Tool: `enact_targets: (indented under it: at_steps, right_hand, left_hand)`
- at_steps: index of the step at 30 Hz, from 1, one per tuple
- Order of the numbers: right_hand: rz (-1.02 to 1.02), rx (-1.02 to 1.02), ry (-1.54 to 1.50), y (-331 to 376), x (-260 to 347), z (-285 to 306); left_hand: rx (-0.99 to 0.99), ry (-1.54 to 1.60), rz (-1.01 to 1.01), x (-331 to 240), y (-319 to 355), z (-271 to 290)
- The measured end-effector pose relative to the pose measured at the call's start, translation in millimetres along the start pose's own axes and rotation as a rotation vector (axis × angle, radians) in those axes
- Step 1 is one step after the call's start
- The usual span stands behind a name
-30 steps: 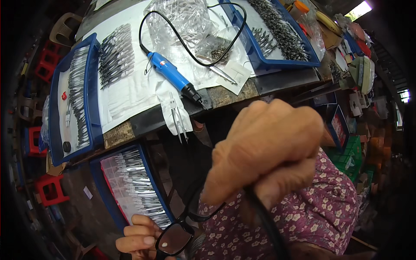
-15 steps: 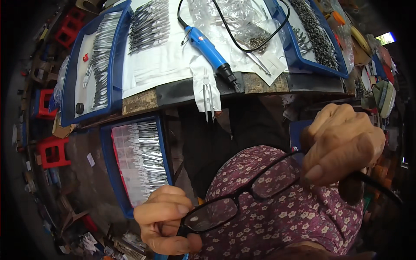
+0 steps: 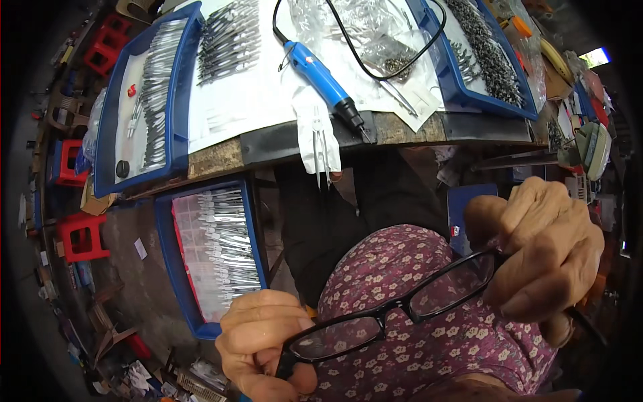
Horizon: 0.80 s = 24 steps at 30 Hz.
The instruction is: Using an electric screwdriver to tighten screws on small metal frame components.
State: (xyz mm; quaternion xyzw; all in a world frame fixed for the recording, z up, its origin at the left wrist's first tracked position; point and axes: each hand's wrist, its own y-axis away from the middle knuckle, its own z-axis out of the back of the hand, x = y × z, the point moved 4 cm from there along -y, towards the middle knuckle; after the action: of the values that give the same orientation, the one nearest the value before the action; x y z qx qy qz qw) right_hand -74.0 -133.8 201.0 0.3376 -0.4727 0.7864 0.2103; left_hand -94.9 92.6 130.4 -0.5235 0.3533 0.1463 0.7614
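Observation:
A pair of black-framed eyeglasses (image 3: 391, 309) is stretched between my two hands, in front of a purple floral top. My left hand (image 3: 264, 343) pinches the frame at its left end, by the hinge. At the other end, my right hand (image 3: 546, 251) is closed round the right hinge and temple, and a dark temple tip sticks out below it. Both lenses are clear, and the frame slants up toward the right. On the workbench beyond lies a blue electric screwdriver (image 3: 317, 75) with a black cord. Near it, tweezers (image 3: 323, 151) rest on white paper over the bench edge.
Blue trays of metal tweezer-like pieces stand at the bench's left (image 3: 177, 100) and below it (image 3: 258, 261). Another blue tray (image 3: 455, 90) at the right holds small dark metal parts. Plastic bags (image 3: 375, 33) lie between them. Red stools (image 3: 82, 238) stand at far left.
The eyeglasses and both hands have shifted a little to the right. My right hand has also moved lower, showing more of the right lens and hinge.

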Motion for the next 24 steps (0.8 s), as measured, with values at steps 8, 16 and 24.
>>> enact_targets:
  at_steps: [8, 16, 24]
  right_hand:
    - [0.257, 0.320, -0.253, -5.4, 2.0, -1.2]
    - [0.370, 0.048, -0.653, -9.8, 3.1, 0.5]
    - [0.653, -0.148, -0.993, 30.1, -22.4, 11.7]
  left_hand:
    - [-0.158, -0.059, 0.056, -14.9, -3.9, -7.9]
    - [-0.155, 0.115, 0.033, -25.9, -13.7, -2.5]
    - [-0.220, 0.274, 0.028, -29.9, -28.7, -3.4]
